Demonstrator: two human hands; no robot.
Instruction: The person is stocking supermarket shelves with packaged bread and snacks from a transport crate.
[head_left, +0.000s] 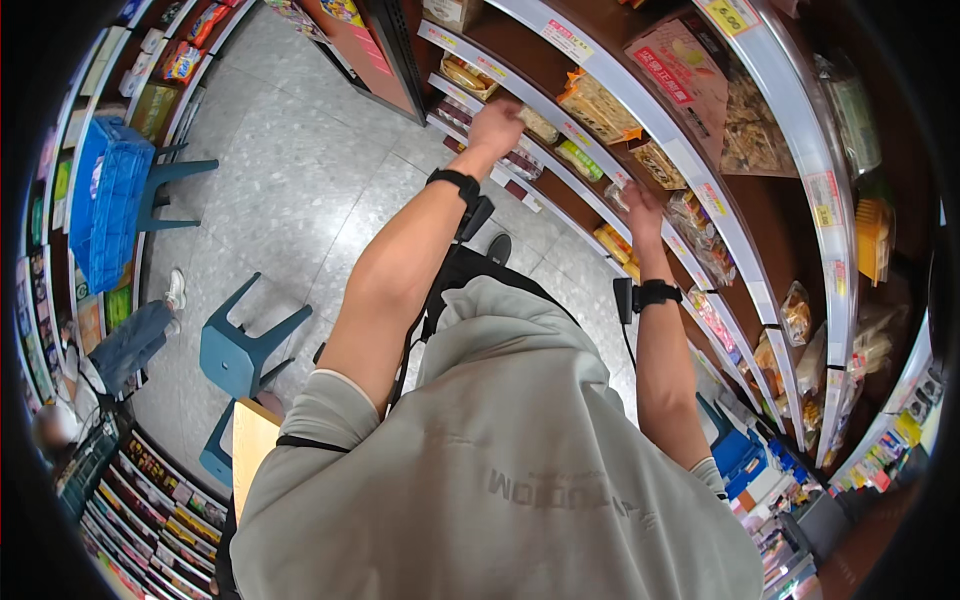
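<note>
My left hand is over a lower store shelf, fingers curled, close to a pale packet; whether it grips anything is hidden. On the same shelf row lies a green packet. To the right, my right hand reaches to the shelf edge with its fingers by a small clear plastic packet; I cannot tell if it is held. Orange-edged packets and a brown-gold packet stand on the shelf above. A tray of packaged food sits beyond my left hand.
Curved shelf rails run along the right, with a large pink box higher up. A blue plastic stool stands on the tiled floor at left. Beyond it are a blue crate on another stool and a person beside the far shelves.
</note>
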